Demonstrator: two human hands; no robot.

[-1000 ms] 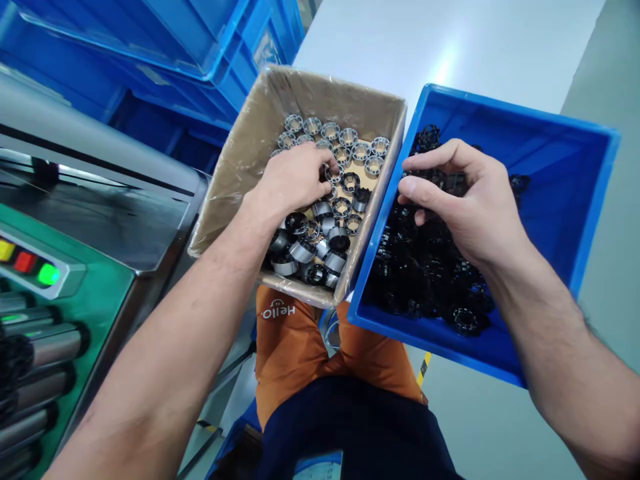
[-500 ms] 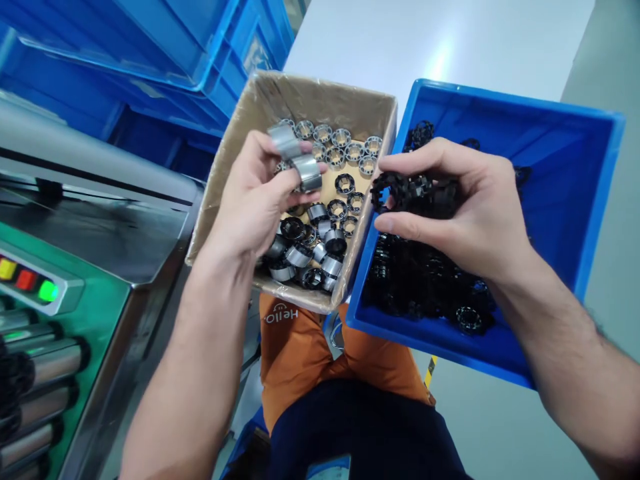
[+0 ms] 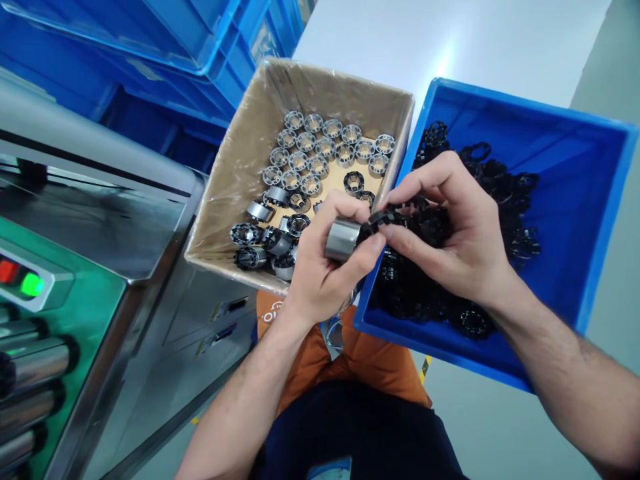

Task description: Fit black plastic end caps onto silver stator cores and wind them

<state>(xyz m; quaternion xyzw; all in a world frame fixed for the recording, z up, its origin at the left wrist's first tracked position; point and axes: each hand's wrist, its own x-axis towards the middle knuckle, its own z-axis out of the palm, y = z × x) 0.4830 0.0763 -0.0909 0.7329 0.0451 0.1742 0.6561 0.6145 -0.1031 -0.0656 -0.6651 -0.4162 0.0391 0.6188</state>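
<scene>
My left hand [image 3: 333, 263] is closed on a shiny metal sleeve [image 3: 343, 239], its fingertips near the right edge of the cardboard box. Several black notched plastic rings [image 3: 425, 223] lie bunched in my right hand [image 3: 457, 233]. Between thumb and fingers of that hand one black ring [image 3: 383, 218] is tilted against the end of the sleeve; whether it is seated cannot be made out. Below my left hand, the plastic-lined cardboard box [image 3: 213, 200] has metal rings [image 3: 315, 143] standing in rows and loose metal-and-black pieces [image 3: 273, 243] heaped at its near side.
A blue bin [image 3: 565, 200] with many black rings stands right of the box. Stacked blue crates [image 3: 165, 47] rise at the back left. On the left is a metal-edged green machine [image 3: 95, 333] with lit buttons and metal rollers. A white table [image 3: 380, 40] lies behind.
My left hand has moved right and down to meet my right hand. A sleeve in it now touches a black ring. Earlier it held two metal sleeves apart from the rings.
</scene>
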